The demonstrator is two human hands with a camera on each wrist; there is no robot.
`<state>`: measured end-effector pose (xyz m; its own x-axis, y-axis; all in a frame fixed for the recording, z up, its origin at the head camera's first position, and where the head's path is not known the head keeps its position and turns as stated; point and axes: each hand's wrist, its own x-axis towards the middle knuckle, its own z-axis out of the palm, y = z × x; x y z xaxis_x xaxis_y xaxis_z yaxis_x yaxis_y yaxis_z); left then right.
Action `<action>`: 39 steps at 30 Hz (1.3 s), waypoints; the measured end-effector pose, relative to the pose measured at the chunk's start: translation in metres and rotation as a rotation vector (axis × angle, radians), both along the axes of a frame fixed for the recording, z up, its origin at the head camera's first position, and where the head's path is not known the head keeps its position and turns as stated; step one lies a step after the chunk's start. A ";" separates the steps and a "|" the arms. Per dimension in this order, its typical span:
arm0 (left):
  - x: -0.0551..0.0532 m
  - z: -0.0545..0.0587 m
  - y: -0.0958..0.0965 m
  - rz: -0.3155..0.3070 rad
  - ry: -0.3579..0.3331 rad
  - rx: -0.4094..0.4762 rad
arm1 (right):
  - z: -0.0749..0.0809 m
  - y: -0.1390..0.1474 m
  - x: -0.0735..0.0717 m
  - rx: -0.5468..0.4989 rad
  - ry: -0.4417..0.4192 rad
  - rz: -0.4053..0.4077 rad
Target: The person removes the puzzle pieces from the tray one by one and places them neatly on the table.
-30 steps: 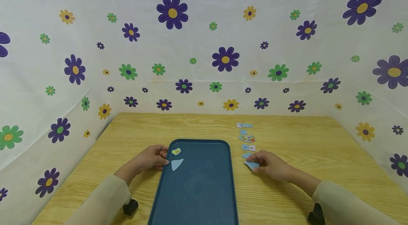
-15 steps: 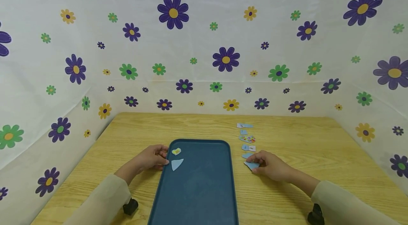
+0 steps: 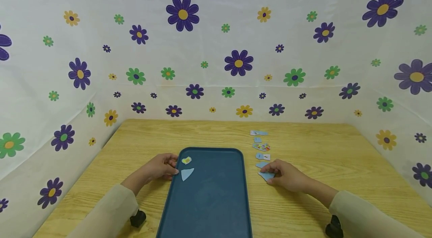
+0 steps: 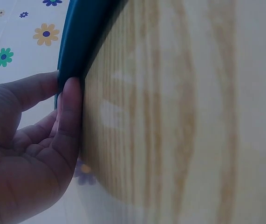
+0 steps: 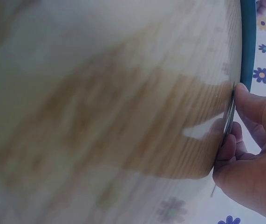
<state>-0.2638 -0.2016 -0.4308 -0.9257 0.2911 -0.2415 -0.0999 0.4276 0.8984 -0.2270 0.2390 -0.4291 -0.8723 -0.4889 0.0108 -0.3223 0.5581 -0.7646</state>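
My left hand [image 3: 162,167] holds the left rim of a dark blue tray [image 3: 216,200], with thumb and fingers around the edge in the left wrist view [image 4: 44,135]. Right of the tray, my right hand [image 3: 287,176] pinches a flat light-blue puzzle piece [image 3: 265,176] low over or on the table; whether it touches the wood I cannot tell. In the right wrist view that piece [image 5: 229,114] appears edge-on between thumb and fingers. Inside the tray lie a small yellow-and-white piece [image 3: 186,160] and a pale blue triangular piece [image 3: 187,174].
A column of flat pieces runs up the wooden table [image 3: 303,144] beyond my right hand: a pale blue one [image 3: 261,164], a blue-and-white one [image 3: 263,156], a multicoloured one [image 3: 261,147], a small blue one [image 3: 258,139] and a long one [image 3: 258,132]. Flowered cloth [image 3: 202,43] surrounds the table.
The pinched piece appears to lie slightly flatter under my right fingers. My left hand and the tray have stayed in place.
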 end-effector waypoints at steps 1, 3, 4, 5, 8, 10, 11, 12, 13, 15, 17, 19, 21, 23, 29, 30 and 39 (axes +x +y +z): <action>0.000 0.000 0.000 0.000 -0.001 0.001 | 0.000 0.000 0.000 0.002 -0.001 -0.001; 0.000 0.000 0.000 0.003 -0.004 0.003 | 0.000 0.000 0.000 0.009 0.000 -0.002; 0.000 0.000 0.000 0.007 -0.005 0.003 | 0.000 0.000 0.000 0.012 0.001 -0.004; 0.000 0.000 0.000 0.007 -0.005 0.001 | 0.000 0.000 0.000 0.017 0.005 -0.006; 0.000 0.000 -0.001 0.010 -0.005 0.001 | -0.001 -0.001 0.000 0.027 0.011 -0.013; 0.000 -0.001 -0.001 0.009 -0.003 -0.001 | -0.001 -0.002 0.000 0.031 0.014 -0.017; 0.000 -0.001 -0.001 0.010 -0.002 -0.003 | -0.001 -0.002 0.001 0.032 0.014 -0.020; 0.000 -0.001 -0.001 0.014 -0.002 -0.002 | 0.000 -0.003 0.001 0.029 0.012 -0.022; 0.000 -0.002 -0.001 0.014 -0.002 -0.003 | 0.000 -0.003 0.002 0.028 0.011 -0.022; 0.000 -0.002 -0.001 0.015 -0.002 -0.003 | 0.000 -0.004 0.002 0.026 0.013 -0.022; 0.001 -0.001 -0.001 0.014 -0.003 -0.001 | 0.000 -0.004 0.002 0.025 0.012 -0.024; 0.002 -0.001 -0.001 0.007 -0.003 0.000 | 0.000 -0.004 0.002 0.026 0.011 -0.025; 0.002 0.000 -0.001 0.005 -0.002 0.001 | 0.002 -0.004 0.003 0.028 0.005 -0.027; 0.002 0.000 -0.001 0.005 -0.001 -0.002 | 0.003 -0.003 0.003 0.029 -0.001 -0.028; 0.001 -0.001 -0.002 0.008 -0.002 0.000 | 0.008 -0.005 0.001 0.023 -0.009 -0.029; 0.001 -0.001 -0.002 0.008 -0.002 0.000 | 0.008 -0.005 0.000 0.023 -0.008 -0.030; -0.001 -0.002 -0.002 -0.012 0.009 0.006 | 0.006 -0.010 -0.006 -0.011 -0.014 -0.015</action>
<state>-0.2647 -0.2039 -0.4326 -0.9245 0.3032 -0.2311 -0.0867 0.4232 0.9019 -0.2329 0.2293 -0.4231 -0.8798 -0.4753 0.0041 -0.3031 0.5544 -0.7751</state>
